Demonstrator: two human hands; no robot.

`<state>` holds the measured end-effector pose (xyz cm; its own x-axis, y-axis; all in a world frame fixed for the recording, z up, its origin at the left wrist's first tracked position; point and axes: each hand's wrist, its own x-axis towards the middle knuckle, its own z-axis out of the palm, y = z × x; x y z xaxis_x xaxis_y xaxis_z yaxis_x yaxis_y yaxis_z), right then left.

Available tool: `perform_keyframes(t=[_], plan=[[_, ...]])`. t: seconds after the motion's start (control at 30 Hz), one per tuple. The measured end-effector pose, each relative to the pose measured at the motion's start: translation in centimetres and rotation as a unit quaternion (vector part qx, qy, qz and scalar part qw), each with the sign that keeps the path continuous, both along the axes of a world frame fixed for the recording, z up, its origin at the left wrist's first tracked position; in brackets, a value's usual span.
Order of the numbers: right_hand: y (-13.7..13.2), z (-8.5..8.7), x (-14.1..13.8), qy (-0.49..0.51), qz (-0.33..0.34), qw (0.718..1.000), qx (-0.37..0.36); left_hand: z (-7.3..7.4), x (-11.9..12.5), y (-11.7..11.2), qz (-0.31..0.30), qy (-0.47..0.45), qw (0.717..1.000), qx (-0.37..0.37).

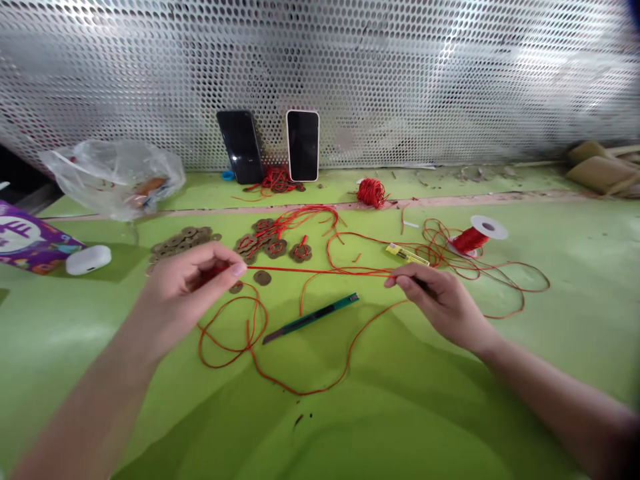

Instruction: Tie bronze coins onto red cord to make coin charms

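A red cord (pixel 320 271) is stretched taut between my two hands above the green table (pixel 400 413). My left hand (pixel 190 283) pinches one end between thumb and fingers. My right hand (pixel 440 297) pinches the other end, fingers closed. The rest of the cord loops loosely on the table below and trails toward a red cord spool (pixel 475 235). A green utility knife (pixel 313 317) lies between my hands. Brass coins (pixel 183 241) and coins strung on red cord (pixel 270 243) lie just beyond my left hand.
Two phones (pixel 303 145) lean against the perforated metal wall. A small ball of red cord (pixel 371 192), a yellow lighter (pixel 406 254), a plastic bag (pixel 117 177), a purple packet (pixel 27 243) and a white case (pixel 89 260) are around.
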<state>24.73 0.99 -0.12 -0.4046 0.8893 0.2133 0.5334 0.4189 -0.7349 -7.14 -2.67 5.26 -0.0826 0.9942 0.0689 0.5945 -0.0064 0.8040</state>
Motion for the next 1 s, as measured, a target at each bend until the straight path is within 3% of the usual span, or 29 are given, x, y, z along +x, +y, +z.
perform_keyframes(t=[0.2,0.33,0.53,0.63,0.8,1.0], plan=[[1.7,-0.7,1.4,0.116,-0.077,0.989,-0.058,0.1,-1.8,0.3,0.100,-0.005,0.995,-0.019],[2.2,-1.2,1.4,0.181,-0.090,0.974,-0.104,-0.3,-2.5,0.6,0.108,-0.011,0.994,-0.005],[2.5,-1.9,1.3,0.193,-0.083,0.971,-0.116,-0.5,-2.0,0.5,0.123,0.037,0.992,0.013],[2.8,-2.2,1.4,0.128,-0.098,0.985,-0.065,-0.3,-1.3,0.1,0.133,0.045,0.990,0.027],[2.8,-2.1,1.1,-0.072,-0.087,0.992,0.052,-0.4,-0.4,-0.8,0.128,0.119,0.982,0.067],[3.0,-2.6,1.2,-0.126,-0.039,0.988,0.080,-0.5,-0.3,-1.2,0.093,0.162,0.978,0.093]])
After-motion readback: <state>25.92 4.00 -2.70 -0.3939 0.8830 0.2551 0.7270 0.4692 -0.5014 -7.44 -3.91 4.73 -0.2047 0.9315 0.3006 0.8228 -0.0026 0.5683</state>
